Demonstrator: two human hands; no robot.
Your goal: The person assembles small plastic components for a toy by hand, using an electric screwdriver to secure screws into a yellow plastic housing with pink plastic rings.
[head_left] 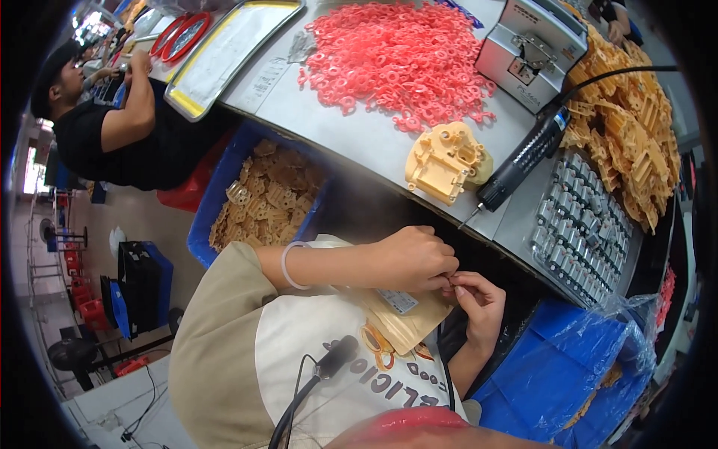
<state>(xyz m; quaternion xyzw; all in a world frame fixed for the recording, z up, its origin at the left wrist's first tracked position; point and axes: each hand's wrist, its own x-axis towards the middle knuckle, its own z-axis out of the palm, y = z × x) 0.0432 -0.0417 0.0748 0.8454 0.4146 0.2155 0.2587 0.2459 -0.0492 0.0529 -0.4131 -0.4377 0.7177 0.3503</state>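
My left hand [420, 258] reaches across my chest, fingers closed, with a light band round its wrist. Below it hangs a flat tan pouch [407, 325] with a white label, gripped along its upper edge. My right hand [481, 303] is closed too, thumb and finger pinching at the pouch's upper right corner. The fingertips of both hands meet there; the exact pinch point is partly hidden. Just beyond, a yellow plastic housing [445, 163] lies near the table edge. To its right rests a black electric screwdriver [527, 159], its bit jutting over the edge.
Pink ring-shaped parts [396, 56] are heaped on the table [329, 123], beside a grey screw feeder [531, 52]. Rows of small metal motors [583, 224] and a yellow parts pile [628, 112] lie right. Blue bins [198, 232] flank me. A co-worker [112, 135] sits at left.
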